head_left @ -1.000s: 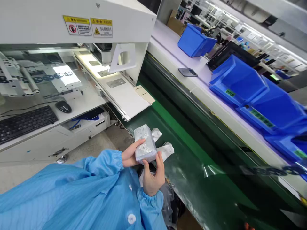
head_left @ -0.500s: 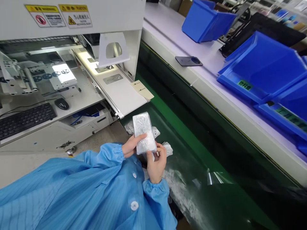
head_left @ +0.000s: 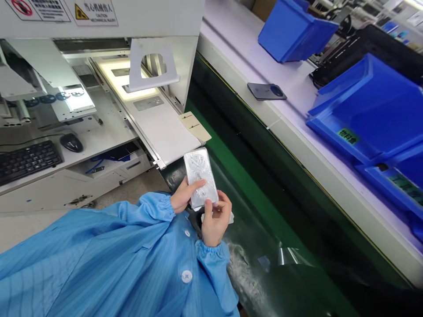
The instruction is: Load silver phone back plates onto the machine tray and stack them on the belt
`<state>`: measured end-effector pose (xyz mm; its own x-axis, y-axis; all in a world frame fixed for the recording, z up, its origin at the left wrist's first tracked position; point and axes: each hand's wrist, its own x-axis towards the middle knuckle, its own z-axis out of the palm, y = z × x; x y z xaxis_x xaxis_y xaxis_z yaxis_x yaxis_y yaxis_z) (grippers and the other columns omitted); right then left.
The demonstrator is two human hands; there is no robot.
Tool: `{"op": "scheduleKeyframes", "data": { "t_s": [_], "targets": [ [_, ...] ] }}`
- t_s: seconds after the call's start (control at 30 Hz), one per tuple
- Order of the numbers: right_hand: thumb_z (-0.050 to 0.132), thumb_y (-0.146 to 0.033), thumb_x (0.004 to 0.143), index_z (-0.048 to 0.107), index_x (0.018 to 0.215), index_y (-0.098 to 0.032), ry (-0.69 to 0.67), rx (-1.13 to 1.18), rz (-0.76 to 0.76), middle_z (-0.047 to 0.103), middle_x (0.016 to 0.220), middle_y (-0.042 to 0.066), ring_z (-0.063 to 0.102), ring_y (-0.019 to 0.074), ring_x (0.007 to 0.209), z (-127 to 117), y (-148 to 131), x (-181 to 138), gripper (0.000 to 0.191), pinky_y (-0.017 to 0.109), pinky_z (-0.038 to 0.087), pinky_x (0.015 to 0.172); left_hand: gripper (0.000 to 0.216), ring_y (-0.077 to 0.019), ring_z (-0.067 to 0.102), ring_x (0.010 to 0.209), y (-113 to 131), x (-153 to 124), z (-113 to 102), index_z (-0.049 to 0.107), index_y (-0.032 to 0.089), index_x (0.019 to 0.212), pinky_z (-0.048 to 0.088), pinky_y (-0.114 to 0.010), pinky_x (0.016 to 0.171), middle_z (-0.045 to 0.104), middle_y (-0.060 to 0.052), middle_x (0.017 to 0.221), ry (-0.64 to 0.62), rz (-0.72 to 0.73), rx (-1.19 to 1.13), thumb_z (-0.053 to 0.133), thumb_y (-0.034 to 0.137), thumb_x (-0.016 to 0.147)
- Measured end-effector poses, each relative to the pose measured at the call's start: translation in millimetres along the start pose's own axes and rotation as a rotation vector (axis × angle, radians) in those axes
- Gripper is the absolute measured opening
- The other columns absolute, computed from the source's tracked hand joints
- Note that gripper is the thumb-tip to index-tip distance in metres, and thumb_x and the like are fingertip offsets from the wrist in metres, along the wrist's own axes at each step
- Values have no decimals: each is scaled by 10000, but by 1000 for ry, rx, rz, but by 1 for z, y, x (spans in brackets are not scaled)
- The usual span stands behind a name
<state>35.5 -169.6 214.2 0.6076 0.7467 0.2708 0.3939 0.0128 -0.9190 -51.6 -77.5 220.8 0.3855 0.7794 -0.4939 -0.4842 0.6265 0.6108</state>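
Surface (head_left: 254,211), dark green, reaching lower right; white boxy machine (head_left: 158,20), upper left; left grip (head_left: 181,197) and right grip (head_left: 214,226), centre, closed upon one silvery rectangular packet (head_left: 201,169).

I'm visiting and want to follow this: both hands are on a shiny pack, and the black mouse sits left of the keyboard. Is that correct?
Not quite: the head view shows the black mouse right of the keyboard, not left. The left hand and right hand are indeed on the shiny pack.
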Motion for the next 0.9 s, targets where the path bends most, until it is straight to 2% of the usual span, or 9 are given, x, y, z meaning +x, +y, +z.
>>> {"op": "scheduleKeyframes", "data": {
  "t_s": [0.1, 0.17, 0.27, 0.37, 0.47, 0.57, 0.63, 0.77, 0.9],
  "targets": [
    [692, -339, 870, 523, 1167, -198, -22, -124, -81, 468, 1353, 156, 517, 271, 1260, -4, 0, 14, 370, 445, 548, 948, 619, -264, 641, 1047, 4, 13, -5, 556, 178, 1180, 515, -395, 909, 661, -101, 1168, 63, 24, 26, 852, 370, 672],
    [661, -313, 897, 559, 1220, -221, -188, -196, -154, 480, 1362, 139, 515, 274, 1267, -7, 1, 22, 351, 485, 517, 1003, 648, -268, 617, 1090, 2, 21, -14, 520, 186, 1216, 501, -413, 938, 633, -105, 1210, 66, 63, 76, 839, 389, 691],
    [611, -314, 932, 547, 1287, -237, -365, -149, -119, 533, 1338, 124, 521, 274, 1275, -6, 4, 34, 370, 520, 464, 1069, 708, -268, 592, 1116, -4, 29, -36, 450, 192, 1275, 482, -427, 960, 595, -107, 1230, -16, 208, 293, 823, 400, 711],
    [576, -337, 953, 444, 1381, -239, -337, 57, -6, 532, 1360, 134, 565, 259, 1238, -3, 2, 50, 459, 491, 493, 1046, 790, -268, 579, 1114, -9, 32, -61, 409, 192, 1296, 456, -418, 982, 575, -98, 1215, -146, 452, 624, 851, 382, 669],
    [599, -376, 936, 513, 1315, -228, -411, 104, 21, 577, 1298, 130, 609, 252, 1160, 1, -6, 67, 416, 416, 559, 935, 831, -257, 603, 1037, -10, 33, -81, 402, 186, 1296, 477, -379, 918, 592, -83, 1155, -238, 610, 847, 864, 378, 634],
    [638, -388, 909, 585, 1226, -214, -479, 32, 69, 632, 1196, 114, 642, 239, 1078, 11, -6, 74, 365, 361, 585, 844, 841, -250, 627, 995, -10, 42, -98, 383, 189, 1312, 498, -367, 874, 608, -83, 1141, -248, 618, 968, 851, 372, 638],
    [638, -377, 910, 590, 1228, -209, -486, -25, 85, 648, 1191, 111, 649, 234, 1069, 23, 5, 70, 363, 374, 577, 876, 846, -268, 626, 1021, -12, 53, -112, 384, 190, 1313, 501, -395, 896, 607, -97, 1160, -199, 606, 1055, 847, 357, 625],
    [582, -373, 930, 629, 1124, -191, -517, -131, 52, 652, 1237, 131, 640, 253, 1114, 55, 46, 52, 269, 437, 529, 976, 790, -306, 611, 1072, -22, 81, -145, 426, 157, 1280, 495, -452, 935, 600, -139, 1180, -143, 597, 1183, 813, 290, 604],
    [563, -387, 907, 606, 1062, -187, -524, -134, 171, 682, 1151, 135, 676, 252, 1013, 78, 84, 37, 256, 429, 554, 914, 758, -314, 622, 1074, -34, 101, -170, 454, 144, 1267, 507, -451, 929, 619, -148, 1155, -163, 511, 1236, 785, 281, 599]
  ]
}}
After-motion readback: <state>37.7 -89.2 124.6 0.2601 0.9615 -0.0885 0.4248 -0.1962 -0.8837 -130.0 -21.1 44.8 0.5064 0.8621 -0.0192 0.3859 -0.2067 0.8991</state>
